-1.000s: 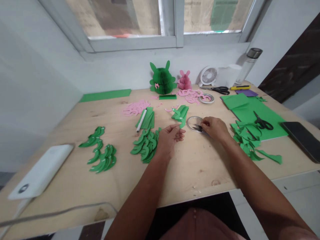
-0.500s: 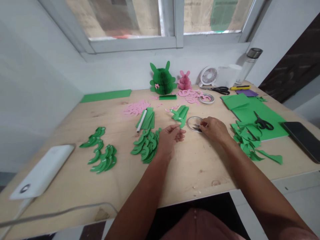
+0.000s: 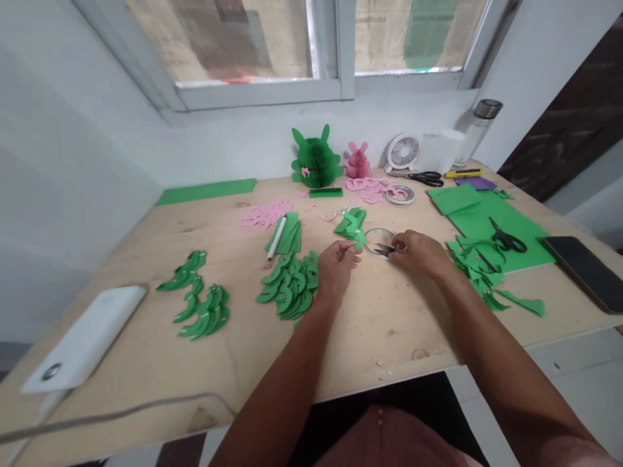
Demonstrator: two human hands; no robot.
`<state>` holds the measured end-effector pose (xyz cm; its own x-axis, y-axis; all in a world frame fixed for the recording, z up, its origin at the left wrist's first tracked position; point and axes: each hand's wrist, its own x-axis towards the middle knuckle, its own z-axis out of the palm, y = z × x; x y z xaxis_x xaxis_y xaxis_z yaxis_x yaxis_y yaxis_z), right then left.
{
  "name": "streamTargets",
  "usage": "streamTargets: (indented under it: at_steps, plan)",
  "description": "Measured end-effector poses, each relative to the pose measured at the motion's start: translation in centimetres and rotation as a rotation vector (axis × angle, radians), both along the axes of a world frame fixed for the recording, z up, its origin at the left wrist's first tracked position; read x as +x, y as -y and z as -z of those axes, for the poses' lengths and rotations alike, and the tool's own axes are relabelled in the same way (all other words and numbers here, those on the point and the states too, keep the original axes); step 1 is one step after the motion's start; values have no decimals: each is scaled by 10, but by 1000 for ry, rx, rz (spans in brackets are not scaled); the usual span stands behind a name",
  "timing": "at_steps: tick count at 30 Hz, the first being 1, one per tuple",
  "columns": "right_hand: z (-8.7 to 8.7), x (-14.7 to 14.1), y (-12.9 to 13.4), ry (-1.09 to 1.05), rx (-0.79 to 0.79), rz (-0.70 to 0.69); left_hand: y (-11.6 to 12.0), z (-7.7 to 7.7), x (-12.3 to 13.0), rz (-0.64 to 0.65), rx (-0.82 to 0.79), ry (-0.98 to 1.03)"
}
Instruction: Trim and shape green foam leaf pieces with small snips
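Green curved paper cut-out (image 3: 359,240) w/ a pale strip on it is held just far of the tabletop's (image 3: 379,324) middle, pinched betw. the fingertips of the L hand (image 3: 338,266); the L grip is closed on its near end. By the R hand (image 3: 421,254) a dark two-pointed tool (image 3: 387,250) is gripped, points to the left & slightly parted; tweezers or small scissors, can't tell. Its tips are seen across the near side of a tape ring (image 3: 379,229), betw. the hands.

Just beyond the cut-out, green paper strips (image 3: 357,217) are bunched. Left of the L hand, green crescents (image 3: 289,288) are piled, w/ a 2nd group (image 3: 211,314) farther left. A white marker (image 3: 277,239) is laid on a strip stack (image 3: 293,235), pink cut-outs (image 3: 265,214) on its far left. At the far edge, a green honeycomb-paper figure (image 3: 316,162) & a smaller pink one (image 3: 357,162) are stood, w/ a white mini fan (image 3: 403,152) to the right. At right, black-handled scissors (image 3: 501,234) are placed on green sheets (image 3: 520,211), near a black phone (image 3: 586,272).
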<state>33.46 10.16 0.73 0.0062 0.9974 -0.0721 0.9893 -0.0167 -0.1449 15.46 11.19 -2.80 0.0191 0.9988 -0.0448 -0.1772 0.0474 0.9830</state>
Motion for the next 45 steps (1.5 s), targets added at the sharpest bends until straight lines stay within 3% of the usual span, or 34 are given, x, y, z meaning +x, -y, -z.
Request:
streamTargets:
  at_steps: [12,19,24,28,45]
  plan:
    - [-4,-4,6,60,-60,-70,-3,22,9,147,152,-173]
    - [7,13,21,-265,57,96,-2,22,7,178,382,-470]
    - [22,17,21,-480,116,74,0,21,9,259,454,-624]
    - [23,20,18,-555,115,70,2,19,11,270,461,-727]
    - [15,23,23,-581,200,74,3,19,9,220,492,-733]
